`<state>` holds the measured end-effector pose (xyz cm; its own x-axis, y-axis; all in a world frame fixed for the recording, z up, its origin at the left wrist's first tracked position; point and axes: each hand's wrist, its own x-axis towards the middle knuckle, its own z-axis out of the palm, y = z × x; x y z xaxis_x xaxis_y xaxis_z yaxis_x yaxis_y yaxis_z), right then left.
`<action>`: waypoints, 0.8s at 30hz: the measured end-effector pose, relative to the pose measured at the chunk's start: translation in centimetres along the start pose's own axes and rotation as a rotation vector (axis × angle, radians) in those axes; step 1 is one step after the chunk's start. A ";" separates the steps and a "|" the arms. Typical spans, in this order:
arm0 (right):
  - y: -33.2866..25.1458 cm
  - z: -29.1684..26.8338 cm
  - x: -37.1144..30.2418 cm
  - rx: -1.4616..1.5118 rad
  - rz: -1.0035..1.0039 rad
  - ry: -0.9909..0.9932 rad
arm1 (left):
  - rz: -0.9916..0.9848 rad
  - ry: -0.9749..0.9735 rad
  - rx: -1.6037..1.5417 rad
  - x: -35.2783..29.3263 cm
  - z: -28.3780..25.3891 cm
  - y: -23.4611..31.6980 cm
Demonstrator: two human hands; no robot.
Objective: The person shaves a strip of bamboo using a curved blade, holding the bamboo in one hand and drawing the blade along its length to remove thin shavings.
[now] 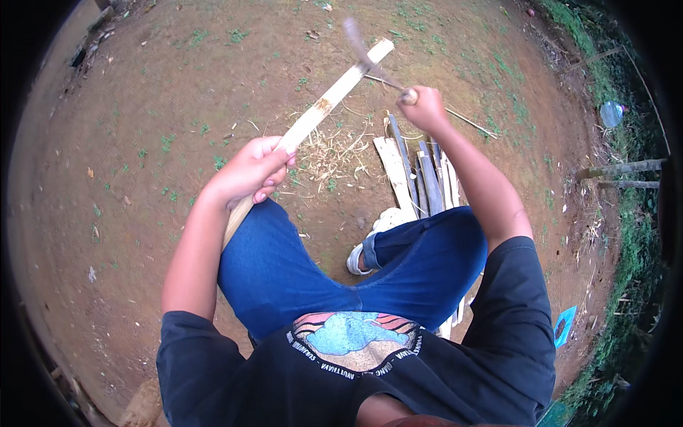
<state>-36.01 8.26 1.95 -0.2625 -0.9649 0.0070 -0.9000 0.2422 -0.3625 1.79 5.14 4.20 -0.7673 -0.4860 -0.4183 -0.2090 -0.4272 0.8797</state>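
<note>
My left hand (255,169) is closed around a long pale split-bamboo strip (313,114) with a brown node partway along. The strip slants from beside my left thigh up to the far middle. My right hand (422,109) grips the rounded wooden handle of a sickle (371,69). Its curved blade is smeared by motion and crosses the strip near the far end; I cannot tell whether it is cutting in. The strip's lower end is hidden behind my left forearm and thigh.
Thin pale shavings (331,153) lie on the bare soil between my knees. Several split bamboo pieces (425,178), some dark-skinned, lie by my right leg. A clear plastic container (610,114) sits near the right-hand grass, and a blue packet (565,326) lies lower right.
</note>
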 end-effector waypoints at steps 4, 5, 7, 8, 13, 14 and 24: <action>0.9 -1.4 0.1 0.025 0.037 -0.052 | 0.021 -0.036 -0.044 0.3 -0.8 -0.5; -1.0 -1.1 -0.9 0.059 0.015 -0.122 | 0.022 -0.006 -0.047 0.2 -0.9 -0.5; -2.9 -0.5 -2.7 0.149 -0.105 -0.130 | 0.013 -0.011 -0.071 0.1 -0.9 -0.2; -2.9 0.3 -3.4 0.210 -0.206 -0.077 | 0.009 -0.013 -0.081 0.2 -0.9 -0.2; -2.5 0.7 -3.5 0.182 -0.150 -0.192 | -0.003 -0.025 -0.052 0.2 -0.5 0.0; -2.4 1.1 -3.2 0.202 -0.101 -0.207 | -0.004 -0.033 -0.043 0.3 -0.4 -0.1; -0.5 3.6 -0.8 0.231 -0.089 -0.093 | -0.007 -0.017 -0.032 0.4 0.3 0.4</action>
<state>-34.11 8.56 -1.18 -0.1428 -0.9892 -0.0330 -0.8119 0.1361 -0.5677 1.21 4.96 4.46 -0.7762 -0.4697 -0.4205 -0.1954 -0.4549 0.8688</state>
